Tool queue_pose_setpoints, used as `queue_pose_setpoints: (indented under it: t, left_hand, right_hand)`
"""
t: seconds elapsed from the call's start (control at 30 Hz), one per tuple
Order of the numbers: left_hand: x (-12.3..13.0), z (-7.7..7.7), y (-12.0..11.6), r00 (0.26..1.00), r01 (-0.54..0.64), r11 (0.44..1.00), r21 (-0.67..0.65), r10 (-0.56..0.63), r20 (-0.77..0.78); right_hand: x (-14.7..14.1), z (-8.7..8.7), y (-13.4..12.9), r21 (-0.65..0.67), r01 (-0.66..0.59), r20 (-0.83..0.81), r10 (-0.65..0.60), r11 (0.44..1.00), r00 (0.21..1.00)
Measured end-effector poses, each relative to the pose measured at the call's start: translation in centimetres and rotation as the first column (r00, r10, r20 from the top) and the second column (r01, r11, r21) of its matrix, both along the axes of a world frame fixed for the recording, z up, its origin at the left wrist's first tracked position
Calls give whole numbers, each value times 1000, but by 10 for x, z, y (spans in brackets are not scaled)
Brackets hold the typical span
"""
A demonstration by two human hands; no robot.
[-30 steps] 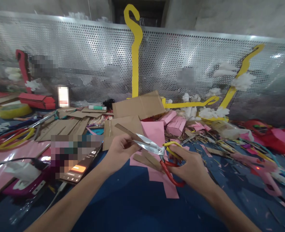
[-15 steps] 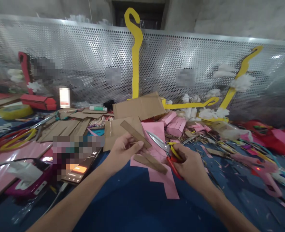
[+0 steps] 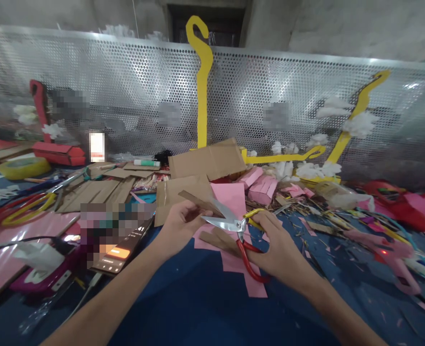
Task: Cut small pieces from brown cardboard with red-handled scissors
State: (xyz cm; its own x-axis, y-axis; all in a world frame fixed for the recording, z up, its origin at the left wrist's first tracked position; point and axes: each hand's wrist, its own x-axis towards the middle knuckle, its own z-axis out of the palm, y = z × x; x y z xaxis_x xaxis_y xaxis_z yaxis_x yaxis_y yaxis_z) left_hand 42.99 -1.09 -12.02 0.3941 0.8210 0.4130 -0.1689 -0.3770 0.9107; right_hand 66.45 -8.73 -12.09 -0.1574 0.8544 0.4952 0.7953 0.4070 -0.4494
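My left hand [image 3: 183, 223] is closed on a narrow cardboard strip [image 3: 197, 201] that slants from upper left to lower right. In my right hand [image 3: 275, 242] are scissors [image 3: 239, 225] with one yellow and one red handle. Their blades are spread and point left, around the right end of the strip, close to my left fingertips. Below them, more cardboard strips [image 3: 219, 240] lie on pink paper [image 3: 236, 264] with a stepped edge. A larger cardboard sheet [image 3: 165, 197] lies just behind my left hand.
A phone [image 3: 126, 247] and a purple power strip [image 3: 54, 274] with cables lie at left. A pink glue gun [image 3: 388, 254] rests at right. Behind stand a tall yellow hook-shaped piece [image 3: 202, 96] and a perforated metal panel [image 3: 136, 91].
The scissors have opened wide and moved left, so their blades now straddle the strip's end. The strip has tilted slightly in my left hand.
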Motion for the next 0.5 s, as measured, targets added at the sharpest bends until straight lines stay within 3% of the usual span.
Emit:
queue_pose_setpoints:
  t: [0.13,0.27,0.5]
  left_hand:
    - [-4,1,2,996,71,996,55,-69,-52]
    - [-6,1,2,993,103,993,52,-100,-60]
    - [-6,1,3,994,94,991,94,-89,-65]
  right_hand:
    - [1,-1,1,14,-9,9,9,1000,1000]
    - [2,-2,-2,-63,-17,-3,17,998,1000]
    - [3,-7,-1,-60,-1,5,1,998,1000]
